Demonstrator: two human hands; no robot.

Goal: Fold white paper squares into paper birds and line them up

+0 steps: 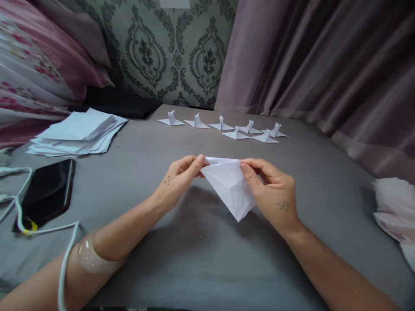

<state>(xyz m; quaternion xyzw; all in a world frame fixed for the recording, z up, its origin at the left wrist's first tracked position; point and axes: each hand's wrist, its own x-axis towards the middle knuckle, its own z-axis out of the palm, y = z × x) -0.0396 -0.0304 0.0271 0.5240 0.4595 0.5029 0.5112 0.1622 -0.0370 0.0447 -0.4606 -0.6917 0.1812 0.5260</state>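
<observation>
A creased sheet of white paper [227, 183], folded into a pointed shape, is held in the air between both hands, its lowest tip pointing down. My left hand [181, 177] pinches its upper left corner between thumb and fingers. At the upper right edge, my right hand [272, 188] grips the paper with the thumb on the near face and the fingers behind. The paper's top edge gapes a little between the two hands. Its far side is hidden from me.
Several folded white paper figures [236, 134] stand at the back of the grey surface [194, 268]. A stack of white paper [78, 129] lies back left, with a dark phone [48, 190] nearer. A white cable [66, 255] crosses my left forearm. Curtains [292, 65] hang at right.
</observation>
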